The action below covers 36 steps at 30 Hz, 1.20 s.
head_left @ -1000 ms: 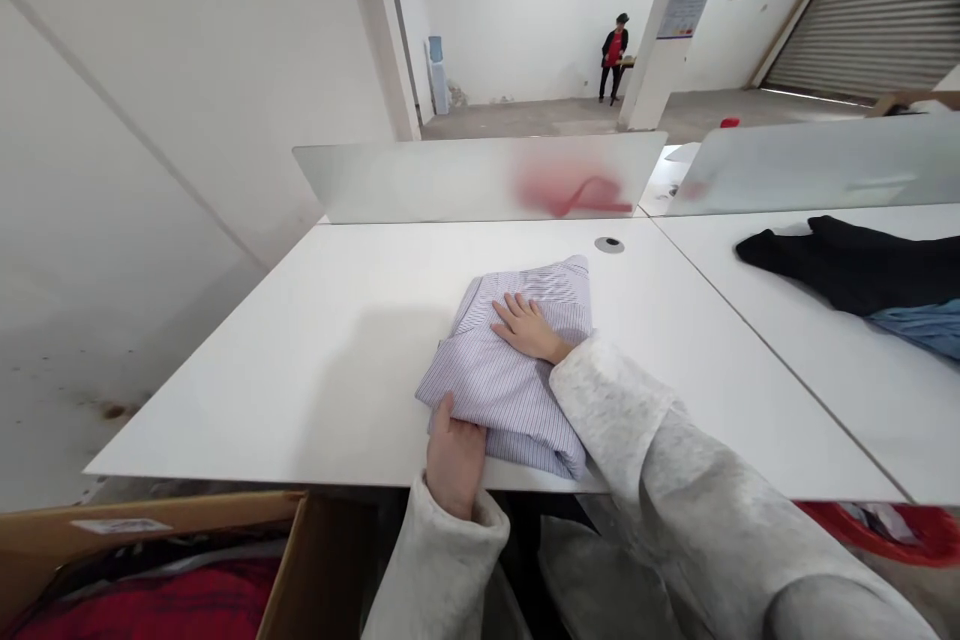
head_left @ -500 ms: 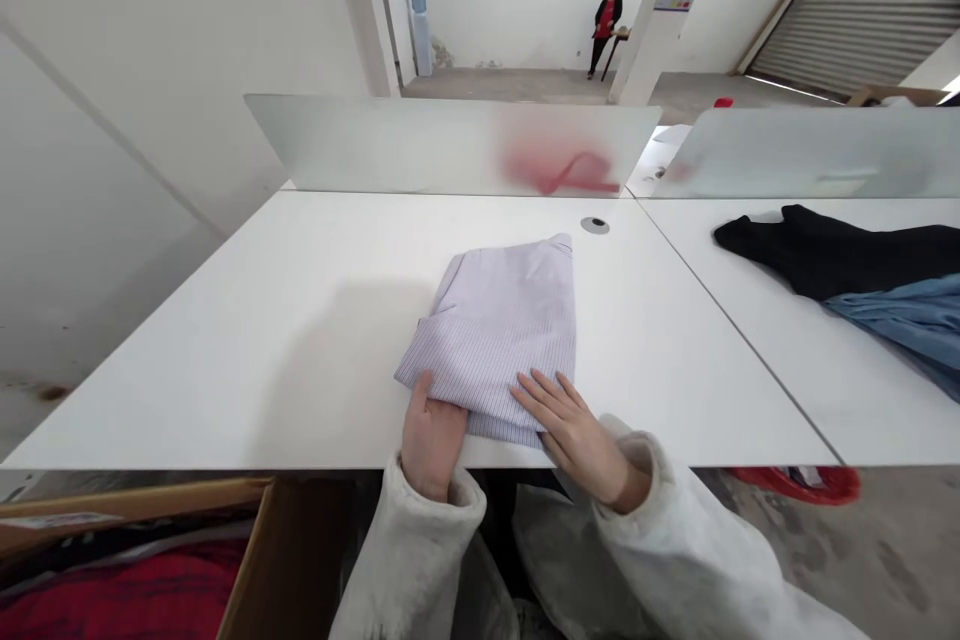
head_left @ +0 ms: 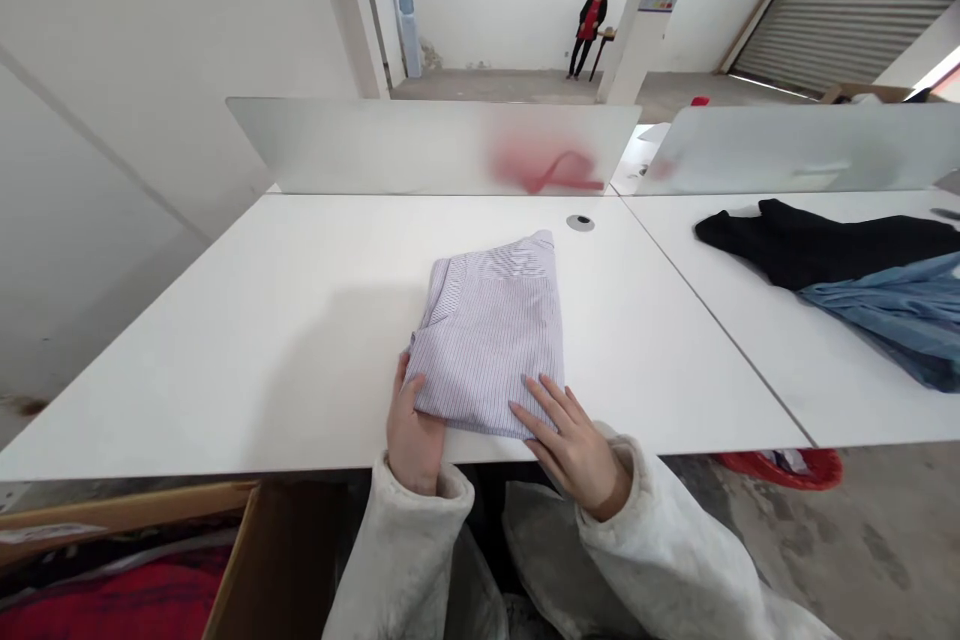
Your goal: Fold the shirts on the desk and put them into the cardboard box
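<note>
A folded striped shirt [head_left: 491,340], pale lilac with thin dark lines, lies on the white table [head_left: 315,320] close to its front edge. At its lower left corner is my left hand [head_left: 415,430], with the thumb on top of the cloth and the other fingers along and partly under the side edge. My right hand [head_left: 574,445] rests flat on the lower right corner of the shirt, fingers spread. Its fingertips press on the top layer.
Frosted dividers [head_left: 420,145] run along the table's back edge. Black clothing [head_left: 810,245] and blue clothing [head_left: 892,310] lie on the right-hand table. A cardboard box [head_left: 247,560] with red cloth stands below left, a red basket [head_left: 821,470] below right. A person [head_left: 590,28] stands far back.
The shirt's near edge, lifted over my left hand before, now lies flatter and straighter. My left hand has come out from under it to the left corner. My right hand stays on the shirt.
</note>
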### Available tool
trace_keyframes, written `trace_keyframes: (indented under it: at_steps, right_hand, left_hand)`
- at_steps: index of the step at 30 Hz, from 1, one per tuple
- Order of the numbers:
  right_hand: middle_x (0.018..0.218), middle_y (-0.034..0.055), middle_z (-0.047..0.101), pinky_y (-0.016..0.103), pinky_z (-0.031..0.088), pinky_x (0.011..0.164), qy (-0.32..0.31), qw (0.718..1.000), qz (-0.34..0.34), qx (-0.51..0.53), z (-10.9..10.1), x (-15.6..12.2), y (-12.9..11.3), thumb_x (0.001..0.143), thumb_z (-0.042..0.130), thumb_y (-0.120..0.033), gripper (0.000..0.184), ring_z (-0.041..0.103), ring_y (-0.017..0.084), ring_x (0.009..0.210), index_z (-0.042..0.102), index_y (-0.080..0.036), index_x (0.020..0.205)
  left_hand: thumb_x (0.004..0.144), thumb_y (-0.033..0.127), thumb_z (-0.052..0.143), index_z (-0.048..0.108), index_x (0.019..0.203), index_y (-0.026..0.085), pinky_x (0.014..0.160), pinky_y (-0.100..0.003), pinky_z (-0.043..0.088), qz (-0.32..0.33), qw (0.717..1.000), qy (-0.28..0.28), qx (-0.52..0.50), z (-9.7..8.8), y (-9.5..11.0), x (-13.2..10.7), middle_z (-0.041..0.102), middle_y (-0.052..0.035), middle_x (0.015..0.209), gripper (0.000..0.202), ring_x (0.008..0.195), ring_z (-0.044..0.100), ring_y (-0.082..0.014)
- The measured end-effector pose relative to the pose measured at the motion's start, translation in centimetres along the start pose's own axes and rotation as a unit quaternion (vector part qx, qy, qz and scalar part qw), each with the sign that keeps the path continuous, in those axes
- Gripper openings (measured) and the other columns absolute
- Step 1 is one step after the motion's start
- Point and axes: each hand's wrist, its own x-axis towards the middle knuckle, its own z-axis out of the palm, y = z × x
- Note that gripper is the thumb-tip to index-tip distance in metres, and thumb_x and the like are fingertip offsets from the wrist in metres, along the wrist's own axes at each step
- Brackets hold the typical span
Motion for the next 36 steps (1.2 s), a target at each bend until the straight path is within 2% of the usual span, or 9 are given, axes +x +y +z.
trace_keyframes:
  at_steps: [4, 6, 8, 10, 13, 16, 19, 25, 36]
  right_hand:
    - [0.144, 0.0117, 0.040, 0.054, 0.039, 0.101, -0.048, 0.999, -0.012, -0.022, 1.0, 1.8, 1.7, 0.088, 0.037, -0.004, 0.052, 0.026, 0.029, 0.138, 0.049, -0.024, 0.134]
    - [0.143, 0.0120, 0.042, 0.054, 0.038, 0.101, -0.072, 0.997, -0.016, -0.015, 1.3, 3.6, 3.5, 0.087, 0.036, -0.002, 0.052, 0.028, 0.030, 0.137, 0.052, -0.024, 0.131]
    - [0.142, 0.0124, 0.043, 0.054, 0.040, 0.100, -0.098, 0.995, -0.029, 0.002, 1.1, 5.7, 5.5, 0.088, 0.038, -0.004, 0.050, 0.031, 0.030, 0.135, 0.053, -0.023, 0.131]
    - [0.140, 0.0137, 0.045, 0.052, 0.041, 0.100, -0.130, 0.988, -0.073, 0.030, 0.4, 7.9, 7.3, 0.089, 0.043, -0.012, 0.043, 0.037, 0.029, 0.132, 0.053, -0.021, 0.131]
    - [0.122, 0.0140, 0.060, 0.043, 0.046, 0.096, -0.169, 0.972, -0.145, 0.080, -1.0, 10.7, 8.7, 0.093, 0.043, -0.024, 0.031, 0.055, 0.024, 0.115, 0.063, -0.017, 0.116]
    - [0.107, 0.0135, 0.067, 0.041, 0.048, 0.092, -0.145, 0.980, -0.105, 0.084, -1.4, 12.2, 9.0, 0.096, 0.033, -0.024, 0.036, 0.061, 0.021, 0.104, 0.068, -0.014, 0.095]
    - [0.132, 0.0144, 0.053, 0.047, 0.038, 0.103, -0.131, 0.987, -0.055, 0.078, -0.1, 12.5, 9.6, 0.096, 0.027, -0.023, 0.039, 0.045, 0.024, 0.127, 0.063, -0.013, 0.107]
    - [0.152, 0.0112, 0.023, 0.055, 0.017, 0.112, -0.187, 0.980, 0.034, 0.058, 3.5, 15.0, 12.6, 0.098, 0.024, -0.043, 0.057, 0.016, 0.024, 0.141, 0.023, -0.014, 0.147]
    - [0.155, 0.0082, 0.014, 0.060, 0.012, 0.110, -0.120, 0.985, 0.117, -0.032, 7.2, 23.2, 16.6, 0.097, 0.022, -0.048, 0.061, 0.008, 0.031, 0.142, 0.021, -0.016, 0.148]
  left_hand:
    - [0.082, 0.029, 0.057, 0.050, 0.124, 0.027, 0.107, -0.044, 0.036, 0.160, 0.968, 0.024, 0.192, -0.9, 0.5, 1.0, 0.040, -0.0065, 0.145, 0.043, 0.133, 0.038, -0.0251]
    - [0.083, 0.031, 0.057, 0.056, 0.116, 0.023, 0.111, -0.048, 0.027, 0.283, 0.884, -0.005, 0.373, -0.8, 0.9, 1.2, 0.038, -0.0080, 0.146, 0.033, 0.137, 0.030, -0.0272]
    - [0.088, 0.028, 0.051, 0.059, 0.111, 0.021, 0.113, -0.051, 0.022, 0.370, 0.765, -0.064, 0.524, 0.1, 0.8, 1.1, 0.047, -0.0088, 0.140, 0.026, 0.137, 0.031, -0.0264]
    - [0.092, 0.025, 0.043, 0.059, 0.112, 0.020, 0.111, -0.051, 0.026, 0.403, 0.665, -0.139, 0.613, 1.6, 0.0, 0.9, 0.056, -0.0090, 0.131, 0.027, 0.131, 0.041, -0.0243]
    - [0.095, 0.025, 0.037, 0.055, 0.121, 0.016, 0.109, -0.051, 0.031, 0.403, 0.580, -0.193, 0.681, 4.2, -2.9, 0.7, 0.059, -0.0108, 0.128, 0.033, 0.124, 0.049, -0.0250]
    - [0.096, 0.028, 0.034, 0.048, 0.129, 0.007, 0.108, -0.051, 0.032, 0.412, 0.548, -0.185, 0.704, 5.7, -6.3, 0.8, 0.053, -0.0179, 0.132, 0.042, 0.126, 0.047, -0.0281]
    - [0.096, 0.032, 0.035, 0.040, 0.136, 0.003, 0.107, -0.051, 0.035, 0.420, 0.533, -0.200, 0.707, 5.6, -8.1, 0.9, 0.044, -0.0223, 0.140, 0.050, 0.133, 0.036, -0.0309]
    - [0.093, 0.040, 0.042, 0.035, 0.140, 0.008, 0.107, -0.053, 0.034, 0.417, 0.508, -0.229, 0.718, 4.7, -7.3, 0.4, 0.035, -0.0186, 0.146, 0.058, 0.137, 0.027, -0.0339]
    - [0.094, 0.041, 0.038, 0.036, 0.140, 0.009, 0.104, -0.048, 0.040, 0.417, 0.472, -0.231, 0.742, 4.7, -7.0, 0.7, 0.041, -0.0154, 0.144, 0.056, 0.134, 0.035, -0.0306]
